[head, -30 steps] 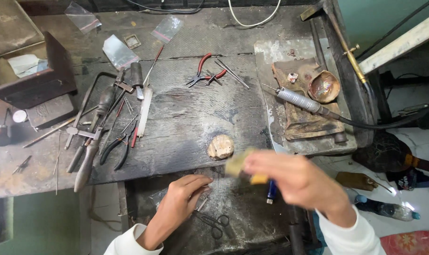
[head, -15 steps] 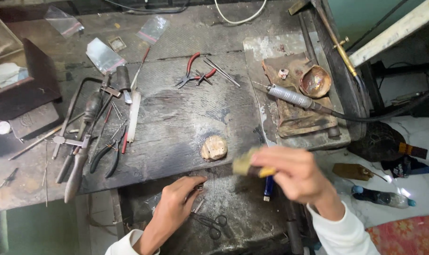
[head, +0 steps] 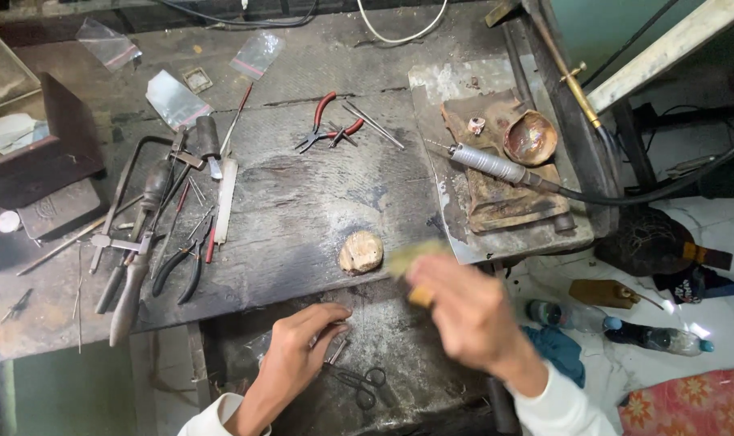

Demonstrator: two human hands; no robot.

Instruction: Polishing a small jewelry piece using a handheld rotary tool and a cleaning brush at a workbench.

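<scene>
Here, a worn, scratched wooden bench point(head: 302, 210) is seen from above. The right hand point(head: 472, 315), blurred by motion, is closed around a small brush point(head: 411, 262) with a yellowish handle and pale bristles, held just off the bench's front edge. The left hand point(head: 298, 355) lies knuckles up on a dark, dusty lower tray point(head: 399, 331) below that edge, fingertips pinched on something too small to make out; a pair of black scissors point(head: 359, 383) lies just beside it. One rounded, tan, rough-surfaced lump point(head: 360, 252) sits at the front edge, near the brush. Mid-bench lies one pair of red-handled pliers point(head: 326, 125), with thin metal rods beside it. Toward the left edge is a cluster of steel tools: a saw frame point(head: 136, 173), one flat file point(head: 225, 198), and black-handled pliers point(head: 181, 270). At the right edge, a stained metal sheet point(head: 431, 89) carries one charred block point(head: 504, 198), one round coppery dish point(head: 531, 137) and one ribbed metal handpiece point(head: 488, 164) on a black hose.
</scene>
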